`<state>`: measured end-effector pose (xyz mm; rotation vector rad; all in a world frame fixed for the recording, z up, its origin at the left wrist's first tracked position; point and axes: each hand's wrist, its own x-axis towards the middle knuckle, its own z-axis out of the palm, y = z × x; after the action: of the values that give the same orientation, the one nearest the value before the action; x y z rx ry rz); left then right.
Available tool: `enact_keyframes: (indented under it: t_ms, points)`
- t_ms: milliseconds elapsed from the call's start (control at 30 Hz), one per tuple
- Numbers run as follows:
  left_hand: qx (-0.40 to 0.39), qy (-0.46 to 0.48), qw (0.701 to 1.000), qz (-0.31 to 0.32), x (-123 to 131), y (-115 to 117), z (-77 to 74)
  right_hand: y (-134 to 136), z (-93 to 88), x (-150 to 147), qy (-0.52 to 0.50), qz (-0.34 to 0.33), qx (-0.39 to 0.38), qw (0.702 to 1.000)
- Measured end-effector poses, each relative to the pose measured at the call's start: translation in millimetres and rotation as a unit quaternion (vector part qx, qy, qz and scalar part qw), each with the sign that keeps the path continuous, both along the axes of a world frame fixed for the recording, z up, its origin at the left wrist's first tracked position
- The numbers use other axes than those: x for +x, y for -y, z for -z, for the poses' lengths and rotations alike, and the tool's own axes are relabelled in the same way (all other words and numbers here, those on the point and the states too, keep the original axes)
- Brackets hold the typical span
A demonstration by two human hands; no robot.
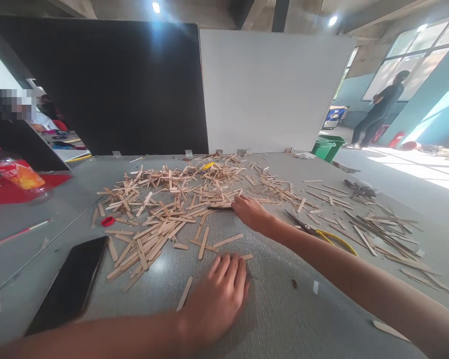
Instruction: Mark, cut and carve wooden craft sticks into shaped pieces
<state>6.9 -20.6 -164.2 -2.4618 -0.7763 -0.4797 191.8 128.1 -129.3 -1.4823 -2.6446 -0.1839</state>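
Observation:
My left hand (220, 289) rests palm down near the front of the grey table, its fingers a little bent and slightly apart. By its fingertips one end of a wooden craft stick (248, 257) shows; the rest is hidden behind the hand. Farther forward, my right hand (250, 212) is closed on a slim dark tool (220, 208) pointing left, whose exact kind I cannot make out. That tool lies along the near edge of a wide heap of wooden craft sticks (157, 239). Scissors (318, 232) with yellow handles lie beside my right forearm.
A black phone (69, 284) and a red ring-shaped cap (108, 221) lie on the left. Behind them a drink bottle (17, 172) stands on red material. Black (108, 89) and white panels (269, 89) rise at the back. A person (385, 107) is far right.

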Motion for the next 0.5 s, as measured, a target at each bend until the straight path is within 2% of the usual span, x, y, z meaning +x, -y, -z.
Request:
enact_keyframes:
  t_ms: [200,333,500]
  points:
    - [0.0,-0.006,0.999,0.032,-4,3,1.7,23,-0.9,11,-0.156,0.089,0.006,0.984]
    - [-0.015,-0.021,0.999,0.041,-4,4,0.2,54,2.4,15,-0.286,0.075,-0.015,0.955]
    - [-0.025,-0.031,0.998,0.041,-2,3,-2.4,88,23.5,14,-0.399,0.055,-0.042,0.914]
